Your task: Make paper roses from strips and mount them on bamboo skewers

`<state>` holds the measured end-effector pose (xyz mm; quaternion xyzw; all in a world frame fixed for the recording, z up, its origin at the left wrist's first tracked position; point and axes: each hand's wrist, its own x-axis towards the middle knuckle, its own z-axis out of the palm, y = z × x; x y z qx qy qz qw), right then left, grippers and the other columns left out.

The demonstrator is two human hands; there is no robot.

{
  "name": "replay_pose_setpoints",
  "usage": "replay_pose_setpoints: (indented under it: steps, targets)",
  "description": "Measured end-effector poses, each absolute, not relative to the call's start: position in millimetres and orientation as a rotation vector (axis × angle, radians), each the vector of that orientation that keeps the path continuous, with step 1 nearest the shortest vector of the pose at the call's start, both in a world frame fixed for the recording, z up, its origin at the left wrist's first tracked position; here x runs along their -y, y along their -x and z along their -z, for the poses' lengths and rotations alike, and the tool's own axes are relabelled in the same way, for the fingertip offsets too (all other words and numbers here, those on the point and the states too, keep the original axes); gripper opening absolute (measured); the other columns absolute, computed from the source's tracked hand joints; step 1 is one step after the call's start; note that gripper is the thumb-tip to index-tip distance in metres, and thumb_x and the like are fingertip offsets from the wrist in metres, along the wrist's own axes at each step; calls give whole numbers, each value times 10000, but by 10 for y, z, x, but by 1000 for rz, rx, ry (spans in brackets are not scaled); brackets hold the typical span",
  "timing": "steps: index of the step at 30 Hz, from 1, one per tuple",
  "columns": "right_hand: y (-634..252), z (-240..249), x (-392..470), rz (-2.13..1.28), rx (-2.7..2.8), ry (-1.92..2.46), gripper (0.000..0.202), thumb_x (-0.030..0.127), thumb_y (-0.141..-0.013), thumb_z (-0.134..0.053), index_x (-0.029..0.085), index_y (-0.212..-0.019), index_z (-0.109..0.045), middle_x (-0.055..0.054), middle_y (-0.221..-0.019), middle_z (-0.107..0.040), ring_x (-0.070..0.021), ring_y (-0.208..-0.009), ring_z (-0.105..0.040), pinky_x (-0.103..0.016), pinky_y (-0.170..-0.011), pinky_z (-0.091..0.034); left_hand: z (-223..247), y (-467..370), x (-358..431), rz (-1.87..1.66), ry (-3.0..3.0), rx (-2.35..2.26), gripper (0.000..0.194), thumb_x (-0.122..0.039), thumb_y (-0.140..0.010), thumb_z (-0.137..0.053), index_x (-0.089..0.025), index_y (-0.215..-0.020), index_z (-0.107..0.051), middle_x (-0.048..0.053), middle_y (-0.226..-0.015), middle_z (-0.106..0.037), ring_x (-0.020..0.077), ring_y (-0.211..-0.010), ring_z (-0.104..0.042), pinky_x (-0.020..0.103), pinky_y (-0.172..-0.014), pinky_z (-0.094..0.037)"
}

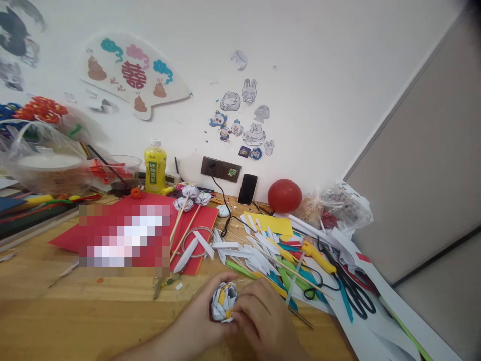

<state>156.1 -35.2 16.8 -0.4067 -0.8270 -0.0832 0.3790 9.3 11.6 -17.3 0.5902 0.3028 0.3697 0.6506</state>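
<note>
White-and-yellow round folded-paper piece (224, 302): your left hand (203, 312), fingers clamped, steadies it; press lightly where your right hand (267, 317), fingers pinched, grips its edge.

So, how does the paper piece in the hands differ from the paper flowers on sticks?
The paper piece shows white and yellow; the paper flowers look whitish. The left hand holds the paper piece, the right hand touching it; the paper flowers are on sticks, unheld. Both have whitish, layered paper.
</note>
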Motion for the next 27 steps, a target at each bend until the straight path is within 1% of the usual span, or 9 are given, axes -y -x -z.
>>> replay_pose_setpoints:
  steps: [3,6,8,12,15,18,21,24,27]
  targets:
    - [-1567,-178,348,285,2154,982,192,167,-908,-407,178,-788,-556,-41,-730,-620,-157,-648,-499,-270,-573,-411,159,-92,-115,-841,-1348,-693,512,-94,-527,-637,-227,-986,-454,-27,-805,-587,192,-780,-579,285,-697,-452]
    - [-1572,-191,350,13,2069,1020,153,216,-894,-462,192,-794,-575,-28,-746,-622,-153,-705,-541,-265,-623,-433,137,-95,-105,-869,-1398,-701,478,-101,-516,-620,-224,-952,-469,-21,-807,-586,191,-766,-576,280,-683,-453]
    - [-1572,-198,351,-161,1997,1069,116,219,-859,-523,197,-760,-581,-13,-732,-616,-145,-723,-558,-252,-635,-436,128,-96,-99,-885,-1432,-727,464,-127,-515,-622,-221,-944,-474,-6,-832,-585,203,-781,-579,289,-691,-458]
    - [-1563,-190,351,-275,1928,1175,94,124,-742,-606,188,-683,-572,6,-682,-605,-138,-685,-559,-240,-611,-416,145,-93,-92,-894,-1496,-752,471,-140,-519,-614,-211,-963,-476,35,-920,-582,236,-849,-583,321,-739,-464]
    - [-1556,-175,350,-334,1894,1208,108,102,-696,-634,184,-657,-575,11,-657,-599,-137,-661,-555,-239,-597,-410,159,-92,-91,-894,-1514,-753,485,-116,-513,-592,-214,-973,-474,28,-906,-581,228,-834,-587,316,-731,-465]
    - [-1552,-159,348,-381,1885,1154,93,187,-740,-630,187,-656,-590,3,-651,-596,-143,-665,-557,-248,-602,-421,143,-99,-92,-888,-1450,-745,499,-103,-492,-564,-218,-967,-464,0,-842,-580,206,-776,-588,293,-689,-463]
    - [-1546,-146,345,-381,1879,1108,161,272,-799,-582,191,-659,-590,-6,-653,-594,-146,-662,-559,-254,-603,-432,105,-104,-92,-889,-1392,-759,504,-103,-480,-552,-214,-964,-462,-14,-804,-576,198,-761,-585,282,-676,-456]
    - [-1545,-144,346,-375,1851,1135,171,279,-806,-565,190,-660,-579,-7,-657,-590,-141,-642,-557,-244,-585,-435,69,-103,-87,-873,-1382,-757,493,-121,-493,-575,-213,-963,-460,-6,-811,-593,207,-779,-591,290,-695,-458]
    - [-1552,-153,353,-393,1833,1169,131,240,-794,-568,189,-673,-579,-5,-656,-589,-136,-633,-553,-231,-572,-434,63,-100,-81,-865,-1395,-732,482,-152,-520,-610,-215,-971,-454,13,-847,-618,219,-800,-603,304,-715,-463]
